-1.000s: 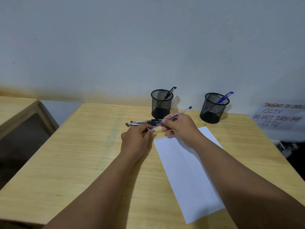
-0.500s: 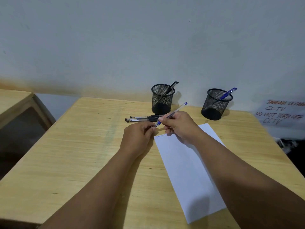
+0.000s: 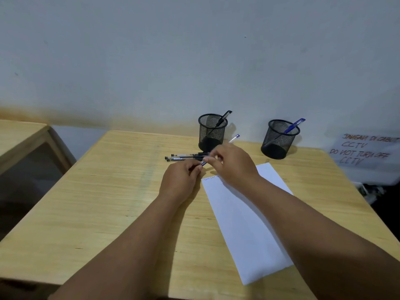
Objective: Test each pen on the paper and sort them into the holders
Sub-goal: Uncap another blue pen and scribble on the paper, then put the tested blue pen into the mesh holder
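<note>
Since half a second ago your right hand [image 3: 232, 163] has tipped the pen [image 3: 234, 138] flatter and slid in over your left hand [image 3: 178, 180], so less of the barrel shows. You grip that pen in curled right fingers; only its clear back end with the blue plug sticks out past your knuckles, toward the left holder [image 3: 211, 133]. The tip end is mostly hidden, with just a blue bit [image 3: 203, 163] showing where your left fingertips pinch it; whether that bit is a cap cannot be told. Your left fingers are curled, knuckles up, wrist low over the table [image 3: 108, 191]. Both forearms come in from the bottom edge and meet at the paper's far left corner.

The paper [image 3: 244, 224] lies under your right forearm, with faint blue scribbles [image 3: 211, 177] at its top edge, too small to read. Loose black pens [image 3: 184, 156] lie just beyond your hands, their right ends hidden. The left holder has a black pen [image 3: 224, 118]; the right holder [image 3: 280, 138] has a blue pen [image 3: 294, 124]. A handwritten sign [image 3: 365, 150] on the wall is blurred and cut off at the right.
</note>
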